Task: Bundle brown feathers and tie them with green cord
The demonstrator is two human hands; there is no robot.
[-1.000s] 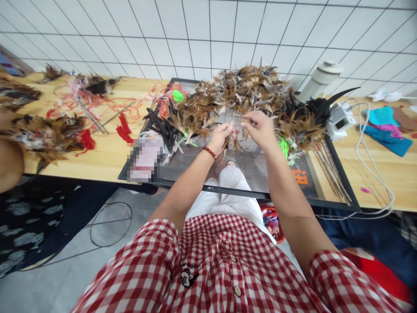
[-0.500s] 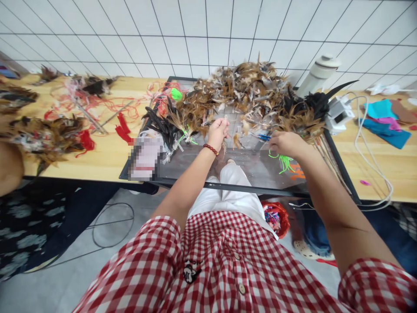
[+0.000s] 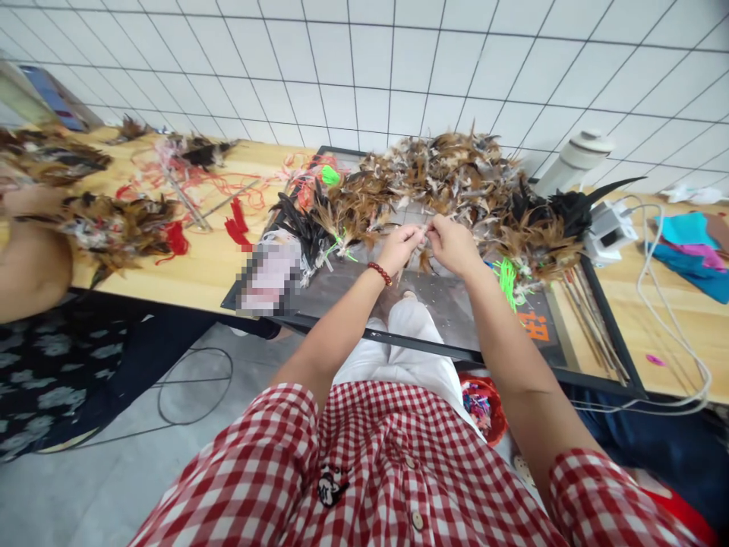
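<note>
My left hand [image 3: 403, 248], with a beaded bracelet at the wrist, is pinched closed over the dark glass-like tray [image 3: 364, 292]. Against its fingertips my right hand [image 3: 454, 245] is closed in a pinch too. Something small and pale shows between the two hands, too fine to name. A brown feather [image 3: 422, 262] lies just below them. Behind the hands a large heap of brown feathers [image 3: 444, 171] curves around. Bright green ties [image 3: 506, 282] lie beside my right wrist, and a bundle with green ties [image 3: 340, 243] sits to the left.
Black feathers [image 3: 561, 209] and a white bottle [image 3: 578, 159] stand back right, beside a white charger [image 3: 609, 232] with a cable. Thin sticks [image 3: 589, 319] lie along the tray's right side. Red tassels [image 3: 236, 226] are on the left, where another person's arm [image 3: 37, 258] reaches in.
My right hand has moved left from beside a blue tool and now meets my left hand. The left hand stays pinched. The whole view has shifted slightly.
</note>
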